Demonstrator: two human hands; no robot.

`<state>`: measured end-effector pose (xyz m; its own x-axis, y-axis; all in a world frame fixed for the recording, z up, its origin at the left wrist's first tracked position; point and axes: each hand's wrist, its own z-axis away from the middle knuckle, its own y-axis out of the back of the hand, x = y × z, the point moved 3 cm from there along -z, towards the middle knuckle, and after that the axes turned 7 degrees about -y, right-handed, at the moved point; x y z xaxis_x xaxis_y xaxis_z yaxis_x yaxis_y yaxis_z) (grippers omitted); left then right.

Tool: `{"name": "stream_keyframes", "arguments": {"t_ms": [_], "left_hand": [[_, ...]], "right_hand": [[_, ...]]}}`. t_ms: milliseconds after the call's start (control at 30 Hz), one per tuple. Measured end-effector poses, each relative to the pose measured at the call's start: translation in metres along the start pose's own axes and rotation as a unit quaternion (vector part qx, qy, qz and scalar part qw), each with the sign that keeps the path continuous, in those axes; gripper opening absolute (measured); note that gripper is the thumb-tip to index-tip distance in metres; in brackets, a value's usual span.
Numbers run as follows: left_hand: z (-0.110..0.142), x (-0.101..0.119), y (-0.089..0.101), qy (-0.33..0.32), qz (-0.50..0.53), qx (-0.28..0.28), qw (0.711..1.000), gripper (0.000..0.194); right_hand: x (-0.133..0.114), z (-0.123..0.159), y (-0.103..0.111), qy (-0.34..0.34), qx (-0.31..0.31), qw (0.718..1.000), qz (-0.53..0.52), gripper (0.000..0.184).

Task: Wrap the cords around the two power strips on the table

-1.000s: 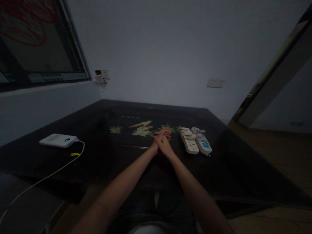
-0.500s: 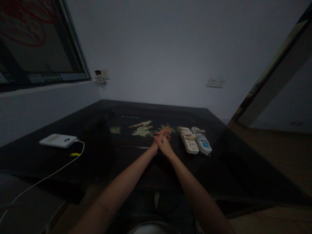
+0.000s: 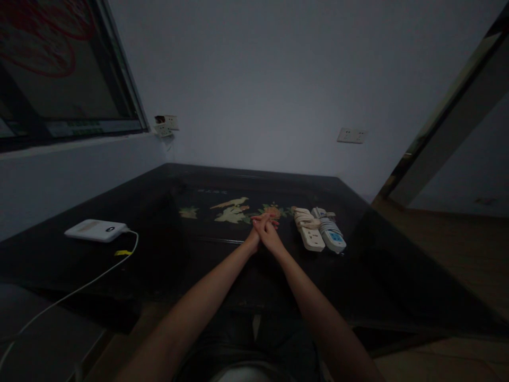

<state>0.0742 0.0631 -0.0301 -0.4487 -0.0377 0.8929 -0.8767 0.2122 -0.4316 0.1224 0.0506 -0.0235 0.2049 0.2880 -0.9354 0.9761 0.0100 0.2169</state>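
Note:
My left hand (image 3: pixel 255 237) and my right hand (image 3: pixel 271 236) rest together on the dark table (image 3: pixel 159 265), crossed over one another. The right one lies on top and partly hides the left. Fingers of both look stretched out, and I see no object in either. Just right of them are two power strips, side by side, each with its cord wound around it. The nearer is a cream power strip (image 3: pixel 312 241); beside it is a white power strip (image 3: pixel 334 243) with a blue socket face. Neither is touched.
On the table's left lies a white flat device (image 3: pixel 95 230) with a white cable (image 3: pixel 87 282) running off the near edge, and a yellow tag (image 3: pixel 122 253) close by. A bird-and-flower picture decorates the tabletop. Wall sockets (image 3: pixel 352 136) are behind, a window (image 3: pixel 71 69) at left.

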Motion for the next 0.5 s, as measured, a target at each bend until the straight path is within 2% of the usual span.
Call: {"name": "stream_keyframes", "arguments": {"t_ms": [500], "left_hand": [[0.0020, 0.0040, -0.0038, -0.021, -0.028, 0.009, 0.999, 0.029]], "right_hand": [[-0.0045, 0.0040, 0.0018, -0.003, -0.002, 1.000, 0.005, 0.035]]}}
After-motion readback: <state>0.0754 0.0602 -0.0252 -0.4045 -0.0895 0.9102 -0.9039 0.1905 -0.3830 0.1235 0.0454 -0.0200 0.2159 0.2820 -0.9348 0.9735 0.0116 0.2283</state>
